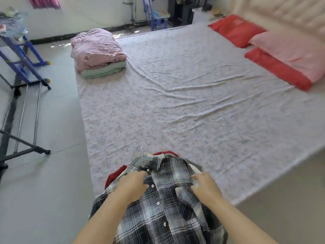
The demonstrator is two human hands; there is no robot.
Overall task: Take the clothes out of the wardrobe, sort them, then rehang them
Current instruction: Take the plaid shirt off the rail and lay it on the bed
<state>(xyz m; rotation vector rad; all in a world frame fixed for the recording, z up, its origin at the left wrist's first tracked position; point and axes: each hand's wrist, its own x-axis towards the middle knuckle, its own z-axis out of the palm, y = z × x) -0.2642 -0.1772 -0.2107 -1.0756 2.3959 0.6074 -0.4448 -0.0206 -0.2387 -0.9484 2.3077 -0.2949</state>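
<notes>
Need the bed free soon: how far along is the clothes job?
Done: a pile of clothes on hangers lies at the bed's near edge. In hand: the left hand and right hand grip the plaid shirt on top. Left: sorting the rest and rehanging, apparently not begun.

- A bed point(193, 111) covered by a pale patterned sheet is spread across the middle of the frame.
- A folded pink quilt point(97, 48) is stacked on a green blanket point(103, 71) at the bed's upper left corner.
- Red pillows point(276, 69) are laid at the upper right, with a pink pillow point(288, 51) between them.
- A headboard point(281, 13) is seen in the upper right corner.
- A blue frame point(26, 55) is stood on the grey floor point(52, 182) at the left.
- A blue chair point(158, 20) is placed at top centre.
</notes>
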